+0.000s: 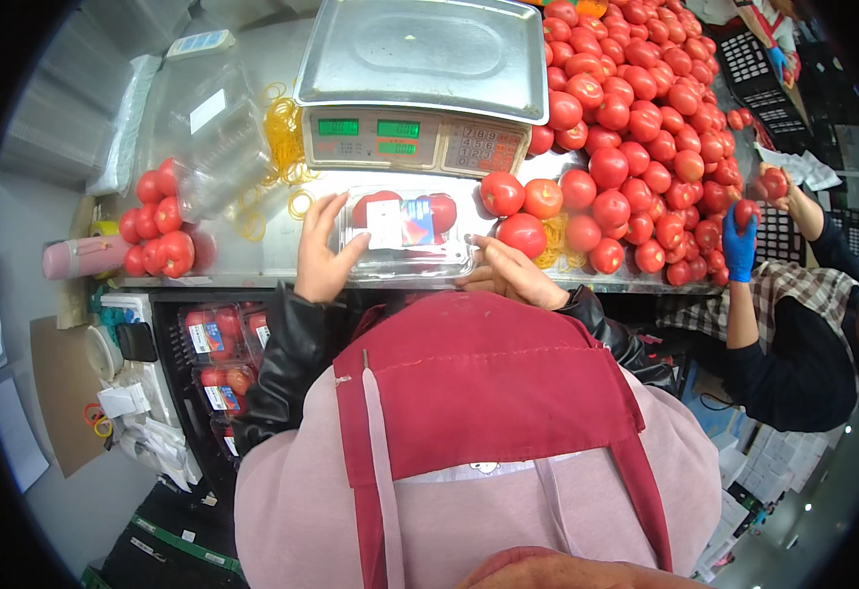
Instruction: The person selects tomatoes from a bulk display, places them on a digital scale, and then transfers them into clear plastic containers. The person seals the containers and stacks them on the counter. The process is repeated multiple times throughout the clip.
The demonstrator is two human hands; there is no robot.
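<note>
A clear plastic clamshell box (412, 263) of tomatoes rests on the metal table in front of me, its lid closed and a white-and-blue label on top. My left hand (325, 253) grips the left side, thumb at the near left corner and fingers along the edge. At the near right corner, the fingers of my right hand (516, 274) press together on the rim; their undersides are hidden. Just right of the box lie loose tomatoes (523, 236), close to my right hand. Directly behind it stands a weighing scale (415, 142) with green displays.
Tomatoes (636, 128) heap on the right. Empty clear boxes (223, 128), yellow rubber bands (284, 133), more tomatoes (160, 221) and a pink bottle (86, 257) lie left. Packed boxes (218, 334) sit below the table. A co-worker's blue-gloved hand (740, 245) holds a tomato at right.
</note>
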